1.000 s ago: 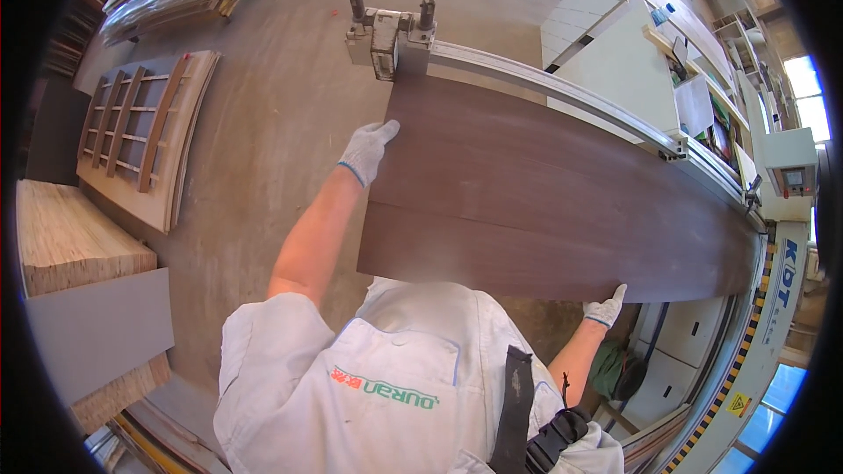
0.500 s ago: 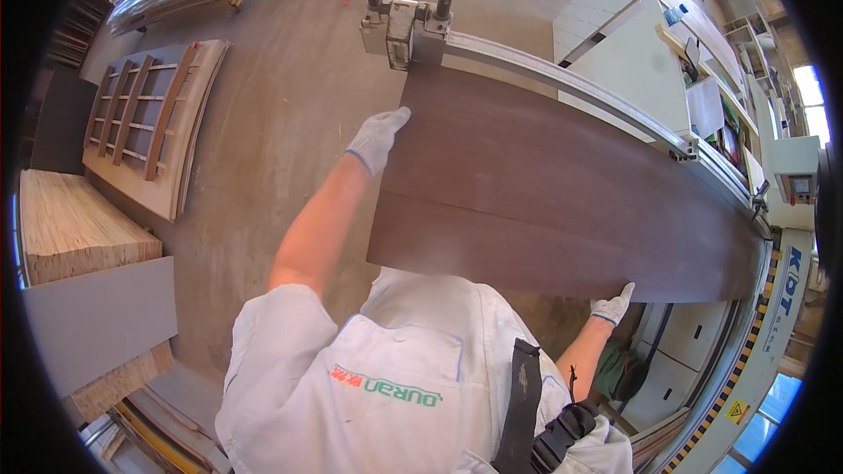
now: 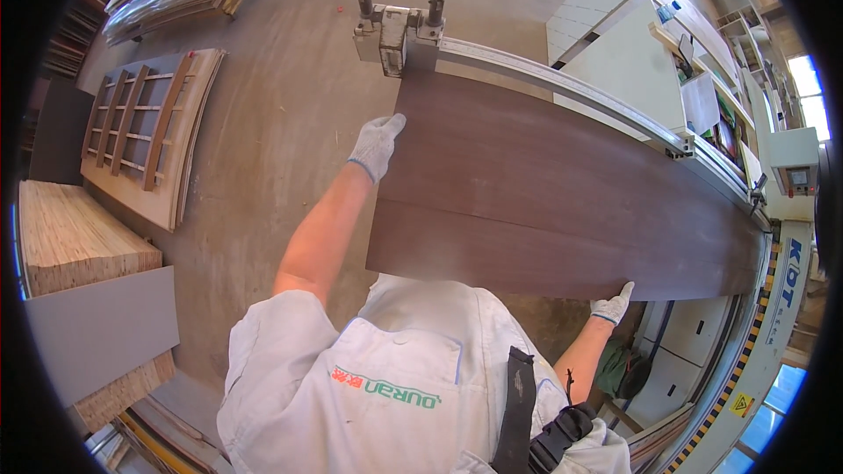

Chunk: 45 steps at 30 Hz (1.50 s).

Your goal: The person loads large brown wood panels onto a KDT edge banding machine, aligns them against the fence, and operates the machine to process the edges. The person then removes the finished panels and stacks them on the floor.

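1. Board (image 3: 544,184), long, dark brown: lies before the person, near edge just beside the white shirt (image 3: 395,351).
2. Left hand (image 3: 378,142), gloved: grip closed on the board's left edge, toward the far corner.
3. Right hand (image 3: 613,305), gloved: grip holding the near edge, thumb uppermost, fingers mostly hidden.
4. Metal rail (image 3: 562,88): runs along the far edge; contact cannot be told.
5. Machine (image 3: 773,342): bounds the board's right end.
6. Floor (image 3: 272,105): broad room between the left edge and wood stack (image 3: 88,237).
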Tool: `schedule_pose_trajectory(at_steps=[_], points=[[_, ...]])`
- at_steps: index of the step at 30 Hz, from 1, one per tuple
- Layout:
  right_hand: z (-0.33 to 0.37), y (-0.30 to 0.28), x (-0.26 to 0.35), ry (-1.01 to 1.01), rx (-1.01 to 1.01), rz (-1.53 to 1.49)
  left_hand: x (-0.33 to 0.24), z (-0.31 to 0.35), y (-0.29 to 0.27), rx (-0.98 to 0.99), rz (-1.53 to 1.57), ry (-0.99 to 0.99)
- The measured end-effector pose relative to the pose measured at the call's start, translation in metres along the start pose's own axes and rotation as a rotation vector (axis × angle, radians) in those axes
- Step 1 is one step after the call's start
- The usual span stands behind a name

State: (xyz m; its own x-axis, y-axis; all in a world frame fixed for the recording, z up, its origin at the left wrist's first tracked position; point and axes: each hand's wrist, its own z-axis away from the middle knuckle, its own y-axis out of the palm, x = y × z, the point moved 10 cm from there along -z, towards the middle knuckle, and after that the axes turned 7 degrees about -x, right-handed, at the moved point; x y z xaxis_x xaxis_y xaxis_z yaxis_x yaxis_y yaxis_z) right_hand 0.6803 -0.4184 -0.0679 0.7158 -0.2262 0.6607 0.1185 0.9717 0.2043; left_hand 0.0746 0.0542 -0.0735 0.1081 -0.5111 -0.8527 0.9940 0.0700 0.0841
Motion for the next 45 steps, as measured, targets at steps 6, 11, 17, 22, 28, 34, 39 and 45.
schedule_pose_trajectory(at_steps=[6,11,17,22,28,34,39,45], points=[[-0.005,0.001,0.001,-0.004,0.044,0.007,-0.002,0.002,-0.008,0.031,0.028,0.019],[0.005,0.005,-0.002,0.011,0.019,0.008,-0.004,0.04,-0.024,0.055,0.095,0.133],[-0.009,0.0,0.002,-0.005,0.043,0.001,-0.029,0.06,-0.014,0.028,0.013,0.187],[-0.011,-0.001,0.0,-0.006,0.043,0.0,-0.029,0.059,-0.02,-0.023,-0.005,0.206],[-0.009,0.0,0.0,-0.018,0.067,0.002,-0.028,0.057,-0.018,-0.011,0.007,0.221],[-0.004,0.002,0.001,-0.028,0.013,0.013,0.001,0.09,-0.049,0.021,0.036,0.061],[-0.018,-0.003,0.002,-0.025,0.018,0.023,0.019,0.167,-0.06,-0.017,-0.053,0.059],[-0.001,0.008,-0.001,-0.004,0.03,-0.007,0.028,0.176,-0.06,-0.12,0.087,0.042]])
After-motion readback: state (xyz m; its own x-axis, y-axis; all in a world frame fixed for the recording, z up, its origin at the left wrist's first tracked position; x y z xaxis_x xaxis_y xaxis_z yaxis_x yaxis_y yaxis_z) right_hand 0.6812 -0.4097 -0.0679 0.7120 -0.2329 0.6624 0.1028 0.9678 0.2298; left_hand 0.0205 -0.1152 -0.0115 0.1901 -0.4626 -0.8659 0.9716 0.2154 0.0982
